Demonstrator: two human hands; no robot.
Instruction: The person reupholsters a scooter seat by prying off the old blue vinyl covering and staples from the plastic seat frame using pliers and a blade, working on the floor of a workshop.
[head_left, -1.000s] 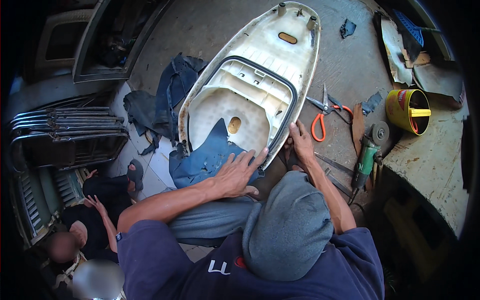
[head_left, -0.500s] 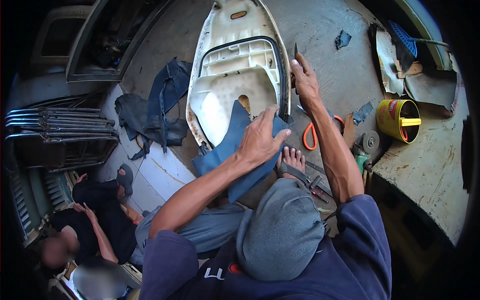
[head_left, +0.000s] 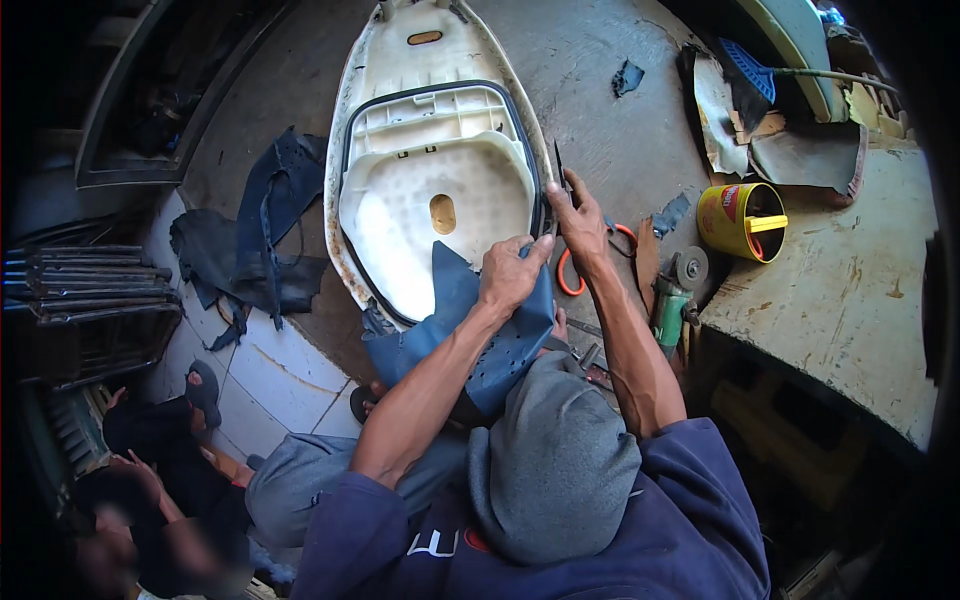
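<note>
A cream plastic seat base (head_left: 410, 160) with rusty edges lies upside down before me. My left hand (head_left: 510, 275) pinches a torn blue sheet (head_left: 435, 350) at the base's lower right rim, the sheet draped toward me. Beside that rim, just right of it, my right hand (head_left: 578, 220) is closed on a dark pointed blade (head_left: 559, 160). Orange-handled scissors (head_left: 570, 280) lie partly behind my right forearm.
Dark scraps (head_left: 270, 220) lie at left. A yellow bucket (head_left: 720, 220), green angle grinder (head_left: 668, 320) and worn board (head_left: 820, 320) are at right. Stacked metal frames (head_left: 90, 285) stand far left. Another person (head_left: 170, 460) sits low at left.
My left hand has gone from spread fingers to pinching the sheet, pulling it rightward. A blade appeared in my right hand and rose along the rim. The view shifted.
</note>
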